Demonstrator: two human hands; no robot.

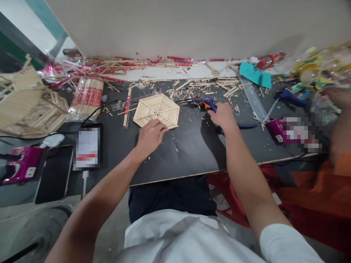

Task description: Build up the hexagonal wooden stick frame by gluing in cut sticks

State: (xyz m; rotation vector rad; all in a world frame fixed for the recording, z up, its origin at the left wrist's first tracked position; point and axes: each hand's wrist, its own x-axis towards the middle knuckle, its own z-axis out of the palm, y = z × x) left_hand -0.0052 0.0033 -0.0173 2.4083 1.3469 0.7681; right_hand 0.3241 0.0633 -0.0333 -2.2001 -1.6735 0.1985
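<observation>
"What is borne by the table (192,153)?"

"The hexagon (148,106), its near edge pinched by the left hand (150,138). Lightness and stiffness are expected, but its thin sticks could be snapped; best held by the rim."

"And the gun (201,100)?"

"Gripped round its handle by the right hand (223,116); likely light, hard plastic."

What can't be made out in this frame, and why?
All in the head view:
Hexagon, underside: faces down.
Left hand, pinching or just pressing: its own fingers cover the contact.
Glue gun, rear grip: covered by the right hand.
Lit phone, screen text: pixelated.
Wooden panels, far side: cut off by the left edge.
Co-worker's hand, what it holds: blurred.
</observation>
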